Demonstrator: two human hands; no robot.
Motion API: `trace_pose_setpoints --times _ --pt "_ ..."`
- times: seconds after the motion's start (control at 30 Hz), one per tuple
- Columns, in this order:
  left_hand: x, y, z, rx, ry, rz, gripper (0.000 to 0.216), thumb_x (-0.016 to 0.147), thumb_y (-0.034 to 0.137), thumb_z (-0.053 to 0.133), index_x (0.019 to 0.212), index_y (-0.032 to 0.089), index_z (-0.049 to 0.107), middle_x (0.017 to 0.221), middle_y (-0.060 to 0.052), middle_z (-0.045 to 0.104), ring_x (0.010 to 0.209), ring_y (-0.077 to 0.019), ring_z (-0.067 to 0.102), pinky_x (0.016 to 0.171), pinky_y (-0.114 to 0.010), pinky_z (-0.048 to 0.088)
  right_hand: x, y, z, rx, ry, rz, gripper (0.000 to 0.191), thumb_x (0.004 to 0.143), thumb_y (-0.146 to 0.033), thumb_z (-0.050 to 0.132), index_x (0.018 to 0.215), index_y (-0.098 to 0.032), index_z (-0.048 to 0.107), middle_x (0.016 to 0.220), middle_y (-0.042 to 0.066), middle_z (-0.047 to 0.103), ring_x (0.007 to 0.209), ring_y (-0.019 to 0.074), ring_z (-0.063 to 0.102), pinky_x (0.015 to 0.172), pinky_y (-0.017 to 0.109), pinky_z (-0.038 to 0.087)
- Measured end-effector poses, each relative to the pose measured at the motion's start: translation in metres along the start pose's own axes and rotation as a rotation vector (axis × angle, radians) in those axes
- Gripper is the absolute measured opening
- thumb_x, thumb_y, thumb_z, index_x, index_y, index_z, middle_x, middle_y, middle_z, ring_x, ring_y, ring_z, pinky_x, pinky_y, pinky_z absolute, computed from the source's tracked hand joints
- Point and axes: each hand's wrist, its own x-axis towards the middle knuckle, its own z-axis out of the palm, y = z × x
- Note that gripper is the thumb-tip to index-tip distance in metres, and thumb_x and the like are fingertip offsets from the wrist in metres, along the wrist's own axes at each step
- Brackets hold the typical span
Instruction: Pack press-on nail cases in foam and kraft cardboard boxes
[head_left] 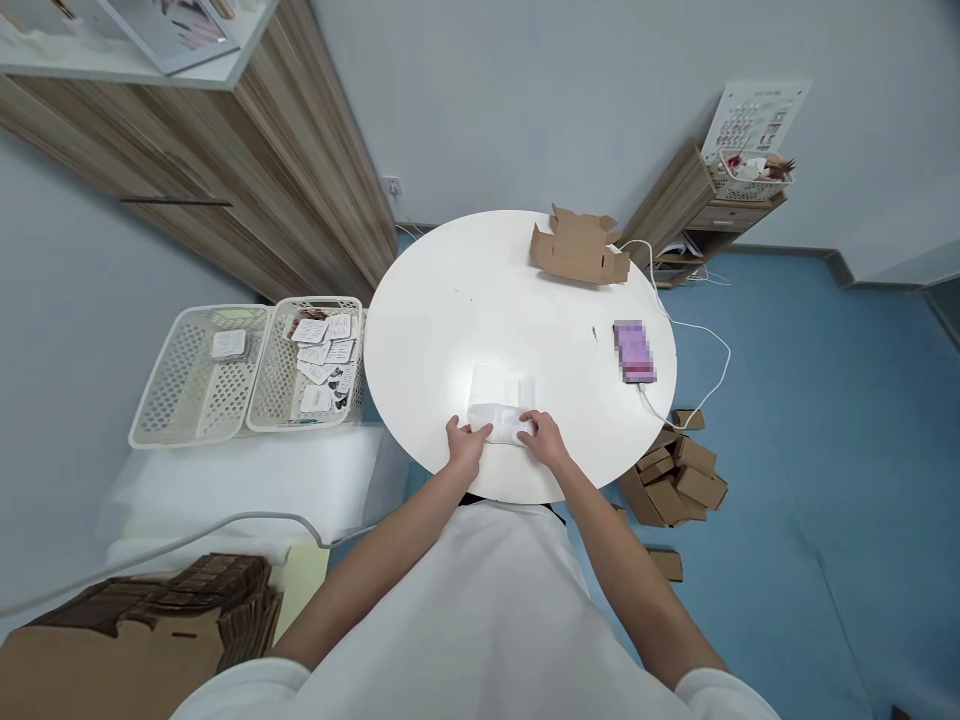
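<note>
A thin, whitish, partly see-through wrapping sheet [501, 418] lies folded near the front edge of the round white table [420, 330]. My left hand [466, 443] grips its near left corner, thumb on top of the sheet. At the near right corner, my right hand [545, 438] has its curled fingers on the same sheet. Whether something flat lies inside the folds I cannot tell. Farther back on the table stands an unfolded brown cardboard box [579, 250], flaps open.
A blurred purple device [635, 352] with a white cable [697, 330] lies at the table's right. Left are two white baskets, one [187, 400] holding a small card stack, the other [259, 390] many cards. Flattened cartons [150, 650] are stacked lower left; small boxes [675, 480] lie on the floor.
</note>
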Motion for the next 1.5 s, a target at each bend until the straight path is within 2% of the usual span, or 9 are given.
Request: trace_pose_setpoints --times 0.17,0.37,0.6,0.83,0.97,1.17,1.3,1.37,1.5 --pt "0.003 0.009 -0.001 0.086 -0.159 0.076 0.030 0.064 0.026 0.064 0.091 0.015 0.058 0.086 -0.006 0.061 0.074 -0.0162 0.058 0.067 -0.028 0.045 0.003 0.003 -0.003 0.022 -0.036 0.004 0.025 0.067 -0.026 0.055 0.093 -0.025 0.055 0.081 -0.001 0.045 0.071 0.0143 0.046 0.068 0.029 0.042" --pt "-0.007 0.006 0.020 0.533 -0.221 0.458 0.011 0.070 0.027 0.055 0.074 0.019 0.061 0.071 -0.001 0.060 0.068 -0.0151 0.055 0.065 -0.029 0.044 0.015 -0.001 -0.008 0.004 -0.105 0.000 0.022 0.062 -0.027 0.060 0.082 -0.023 0.052 0.077 -0.002 0.049 0.069 0.0141 0.046 0.060 0.025 0.037" --pt "-0.023 -0.016 0.051 0.849 -0.207 0.755 0.034 0.074 0.011 0.041 0.105 0.016 0.055 0.095 -0.009 0.055 0.091 -0.0211 0.053 0.079 -0.037 0.046 0.032 0.004 -0.027 0.169 -0.382 0.008 0.011 0.068 -0.021 0.049 0.079 -0.023 0.050 0.060 -0.006 0.045 0.056 0.0104 0.044 0.052 0.022 0.033" --pt "-0.043 -0.040 0.037 0.843 -0.204 0.894 0.047 0.081 0.019 0.042 0.127 0.017 0.037 0.114 -0.012 0.050 0.107 -0.0229 0.047 0.089 -0.041 0.043 0.034 0.000 -0.011 -0.015 -0.174 0.102 0.014 0.078 -0.036 0.045 0.081 -0.023 0.041 0.061 -0.004 0.049 0.054 0.0127 0.046 0.049 0.023 0.030" --pt "-0.027 -0.025 0.022 0.858 -0.045 0.948 0.034 0.087 0.026 0.036 0.120 0.021 0.046 0.117 -0.010 0.051 0.109 -0.0206 0.047 0.093 -0.040 0.039 0.036 0.003 -0.009 -0.040 -0.188 0.084 0.018 0.077 -0.038 0.048 0.084 -0.024 0.039 0.064 -0.005 0.050 0.056 0.0130 0.048 0.049 0.023 0.029" --pt "0.001 -0.009 0.029 1.189 -0.280 1.023 0.052 0.084 0.037 0.043 0.131 0.019 0.034 0.138 -0.010 0.035 0.130 -0.0259 0.025 0.101 -0.044 0.027 0.034 0.007 -0.014 0.000 -0.203 0.044 0.018 0.080 -0.038 0.044 0.088 -0.023 0.041 0.063 -0.005 0.050 0.057 0.0137 0.049 0.050 0.024 0.034" --pt "0.000 -0.012 0.033 1.243 -0.290 0.975 0.053 0.085 0.038 0.039 0.134 0.020 0.029 0.140 -0.010 0.032 0.131 -0.0262 0.023 0.101 -0.046 0.022 0.018 0.011 -0.023 -0.006 -0.122 -0.187 0.027 0.079 -0.030 0.045 0.104 -0.020 0.044 0.094 0.007 0.057 0.083 0.0193 0.054 0.067 0.032 0.043" --pt "-0.001 -0.011 0.032 1.227 -0.300 0.973 0.054 0.085 0.037 0.040 0.135 0.020 0.028 0.139 -0.011 0.034 0.130 -0.0264 0.025 0.102 -0.046 0.020 0.009 0.013 -0.027 -0.092 -0.104 -0.344 0.036 0.078 -0.029 0.050 0.112 -0.020 0.045 0.116 0.012 0.050 0.102 0.0243 0.049 0.080 0.037 0.041" --pt "0.003 -0.005 0.028 1.141 -0.328 0.962 0.063 0.082 0.038 0.045 0.137 0.016 0.022 0.136 -0.013 0.038 0.128 -0.0273 0.028 0.101 -0.045 0.021 0.003 0.014 -0.031 -0.228 -0.263 -0.458 0.035 0.083 -0.031 0.047 0.117 -0.022 0.047 0.134 0.010 0.040 0.109 0.0274 0.045 0.087 0.042 0.038"
